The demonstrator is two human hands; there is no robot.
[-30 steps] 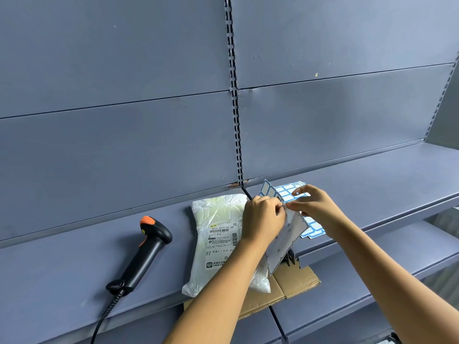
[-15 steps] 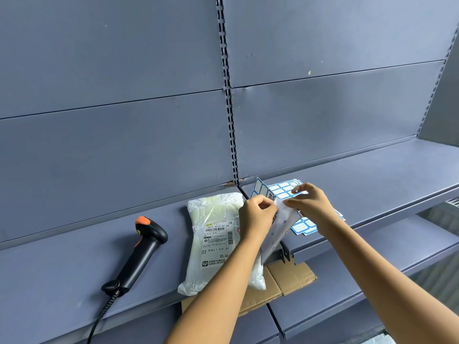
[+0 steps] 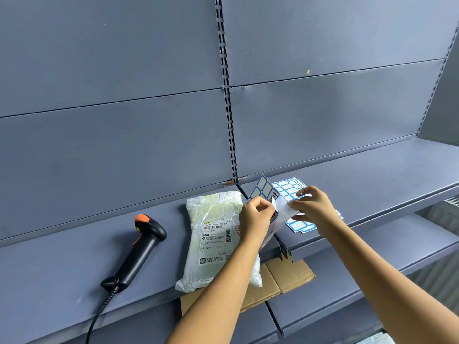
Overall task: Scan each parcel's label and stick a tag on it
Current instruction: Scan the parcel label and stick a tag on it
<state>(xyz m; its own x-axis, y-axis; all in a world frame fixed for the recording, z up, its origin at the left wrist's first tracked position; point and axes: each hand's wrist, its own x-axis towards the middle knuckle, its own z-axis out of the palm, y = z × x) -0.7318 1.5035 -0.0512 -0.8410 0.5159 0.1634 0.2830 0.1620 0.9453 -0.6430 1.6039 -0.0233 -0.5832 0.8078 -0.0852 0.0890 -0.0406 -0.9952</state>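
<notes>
Between the hands: a sheet of tags (image 3: 262, 189) is held up over the shelf (image 3: 372, 182), tilted, with its blue-bordered corner pointing up and away.
Left grip: the left hand (image 3: 255, 216) is curled, thumb and forefinger pinching the sheet's left side.
Right grip: the right hand (image 3: 314, 207) pinches the white paper at the sheet's right side. Whether that is a tag lifting off or the backing, I cannot tell.
Parcel: the white parcel (image 3: 213, 244) lies flat on the shelf, just left of and below the left hand. Its long axis runs from the front edge toward the back wall, and its label (image 3: 214, 230) faces up.
Coming move: a freed tag would have to travel left and down — the left hand is nearer.
Scanner: the scanner (image 3: 141, 247) lies left of the parcel, untouched.
Loose sheet: the loose sheet (image 3: 289, 188) lies on the shelf beneath the right hand.
</notes>
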